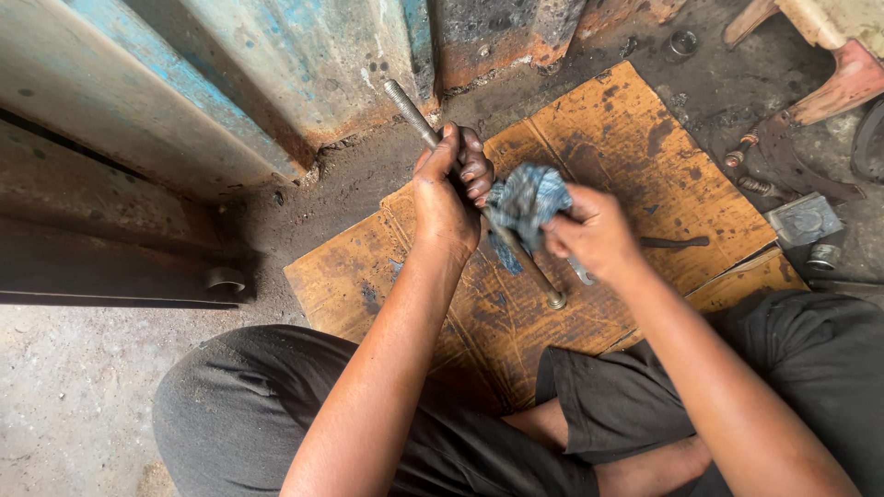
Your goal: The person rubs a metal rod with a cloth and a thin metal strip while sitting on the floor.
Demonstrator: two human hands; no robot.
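Partly, blue rag (527, 201) and left hand (447, 189) hide the long bolt (410, 109)

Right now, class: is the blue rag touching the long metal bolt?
Touching. The head view shows the right hand pressing the blue rag around the long metal bolt, with no gap between them.

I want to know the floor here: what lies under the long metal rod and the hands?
A stained brown cardboard sheet lies under the long metal rod, the left hand and the right hand with the blue rag. The floor beneath the cardboard is covered.
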